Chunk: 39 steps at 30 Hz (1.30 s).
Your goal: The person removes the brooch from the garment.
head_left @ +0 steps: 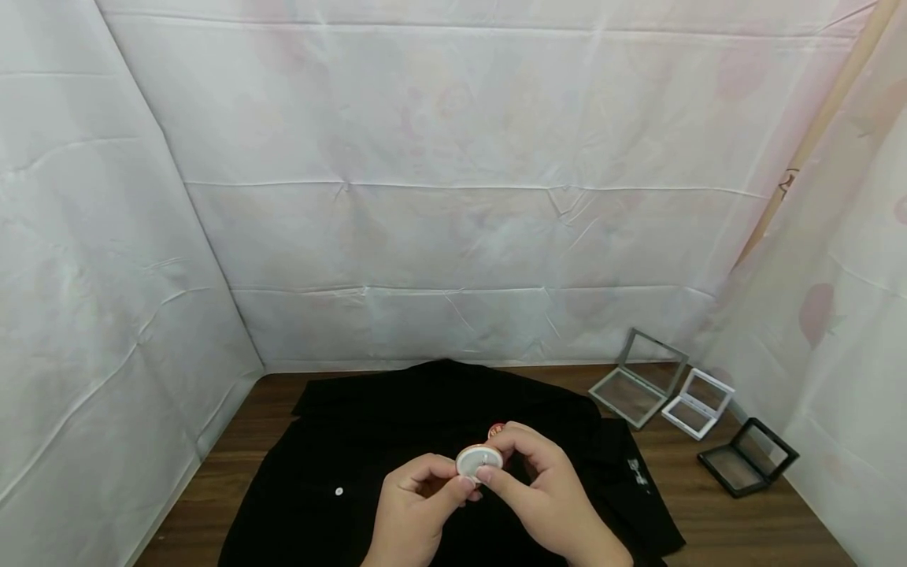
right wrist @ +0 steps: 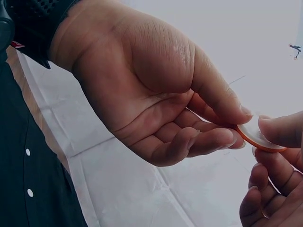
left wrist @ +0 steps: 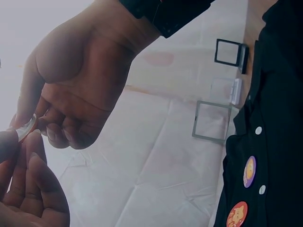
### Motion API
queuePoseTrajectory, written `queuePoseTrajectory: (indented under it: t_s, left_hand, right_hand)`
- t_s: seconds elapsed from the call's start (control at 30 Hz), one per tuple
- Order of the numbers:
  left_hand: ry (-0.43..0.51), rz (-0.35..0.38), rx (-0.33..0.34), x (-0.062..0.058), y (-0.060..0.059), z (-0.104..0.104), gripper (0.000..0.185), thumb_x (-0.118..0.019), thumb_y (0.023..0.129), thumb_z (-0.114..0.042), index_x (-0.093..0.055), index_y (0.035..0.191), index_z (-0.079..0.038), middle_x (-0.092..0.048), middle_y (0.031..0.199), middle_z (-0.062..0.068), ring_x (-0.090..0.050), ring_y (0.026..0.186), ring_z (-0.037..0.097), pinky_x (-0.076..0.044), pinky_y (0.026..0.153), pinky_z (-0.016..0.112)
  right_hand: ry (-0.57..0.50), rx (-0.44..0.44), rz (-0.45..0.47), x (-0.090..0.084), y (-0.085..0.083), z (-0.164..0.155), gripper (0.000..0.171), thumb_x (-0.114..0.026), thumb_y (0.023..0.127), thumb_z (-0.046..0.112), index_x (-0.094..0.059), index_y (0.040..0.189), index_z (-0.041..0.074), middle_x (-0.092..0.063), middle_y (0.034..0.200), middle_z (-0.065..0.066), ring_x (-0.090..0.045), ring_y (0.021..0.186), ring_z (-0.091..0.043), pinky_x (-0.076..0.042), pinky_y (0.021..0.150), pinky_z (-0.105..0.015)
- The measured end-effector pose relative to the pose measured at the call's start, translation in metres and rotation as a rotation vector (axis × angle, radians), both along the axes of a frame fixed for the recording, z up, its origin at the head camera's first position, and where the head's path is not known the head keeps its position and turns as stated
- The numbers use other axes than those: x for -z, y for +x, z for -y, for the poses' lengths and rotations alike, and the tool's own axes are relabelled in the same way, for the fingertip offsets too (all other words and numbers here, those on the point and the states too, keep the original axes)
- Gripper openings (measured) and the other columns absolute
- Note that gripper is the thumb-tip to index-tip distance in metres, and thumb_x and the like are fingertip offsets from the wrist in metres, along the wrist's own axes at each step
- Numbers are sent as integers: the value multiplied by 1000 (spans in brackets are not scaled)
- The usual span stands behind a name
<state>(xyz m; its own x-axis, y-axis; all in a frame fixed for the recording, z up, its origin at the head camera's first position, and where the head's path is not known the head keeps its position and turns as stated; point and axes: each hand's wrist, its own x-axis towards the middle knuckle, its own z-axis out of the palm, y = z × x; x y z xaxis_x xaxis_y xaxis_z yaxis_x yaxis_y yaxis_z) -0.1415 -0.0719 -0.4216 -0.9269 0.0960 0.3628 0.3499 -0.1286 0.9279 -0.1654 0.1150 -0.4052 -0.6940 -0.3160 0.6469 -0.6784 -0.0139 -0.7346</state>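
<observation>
Both hands hold a round pin-back button badge point(head_left: 479, 458) above a black shirt point(head_left: 354, 441), its pale back turned up and its rim orange. My left hand point(head_left: 414, 508) pinches the badge's left edge between thumb and fingers. On the other edge, the thumb of my right hand point(head_left: 549, 488) lies on the back near the pin, fingers behind. On the shirt, a red badge point(left wrist: 237, 215) and a purple-rimmed badge point(left wrist: 249, 171) show in the left wrist view; the right hand partly covers the red one in the head view.
At the right stand three hinged clear-paned frames: grey point(head_left: 638, 386), white point(head_left: 699, 403) and black point(head_left: 747, 457). The shirt, with white buttons point(head_left: 338, 491), spreads over the brown wooden table point(head_left: 205, 488). White cloth point(head_left: 453, 236) hangs behind and at both sides.
</observation>
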Motion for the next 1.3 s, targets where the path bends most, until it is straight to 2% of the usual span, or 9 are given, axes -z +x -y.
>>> queuePoseTrajectory:
  t_s: [0.33, 0.63, 0.83, 1.07, 1.2, 1.3]
  left_hand:
    - [5, 5, 4, 0, -1, -1, 8, -73, 95, -5, -70, 93, 2, -72, 89, 11, -73, 80, 21, -62, 75, 36]
    - [5, 5, -2, 2, -1, 0, 13, -74, 95, -8, -69, 93, 4, -72, 89, 10, -73, 80, 21, -62, 75, 35]
    - [18, -6, -8, 3, -2, -1, 7, -73, 95, -4, -69, 92, 2, -72, 89, 11, -73, 80, 21, -62, 75, 36]
    - [30, -4, -6, 3, -3, 0, 8, -73, 95, -4, -70, 93, 3, -72, 91, 13, -73, 80, 21, -62, 76, 38]
    - [26, 20, -16, 3, -3, 0, 11, -75, 94, -6, -70, 93, 3, -72, 93, 13, -73, 80, 21, -62, 77, 38]
    - [18, 21, -30, 3, -4, 0, 5, -75, 93, -4, -72, 94, 0, -72, 93, 13, -72, 80, 22, -62, 77, 38]
  right_hand:
    - [-16, 12, 50, 1, 1, 2, 20, -68, 96, -4, -69, 106, 13, -61, 92, -5, -60, 84, -20, -54, 81, -31]
    - [-22, -5, 72, 2, 0, 3, 21, -66, 97, -4, -69, 105, 15, -62, 93, -4, -61, 83, -19, -55, 77, -32]
    - [-30, -21, 30, 3, -1, 4, 23, -63, 97, -9, -70, 108, 11, -63, 94, -5, -61, 82, -20, -55, 75, -33]
    - [-8, -5, 113, 2, -1, 4, 20, -64, 100, 0, -70, 106, 17, -64, 97, -2, -61, 86, -20, -55, 76, -32]
    - [-3, -15, 108, 3, -2, 4, 19, -64, 100, -1, -69, 107, 16, -65, 99, -3, -62, 86, -21, -55, 76, -34]
    - [3, -13, 109, 2, -3, 4, 19, -64, 100, 0, -70, 107, 17, -66, 100, -3, -62, 87, -21, -55, 76, -34]
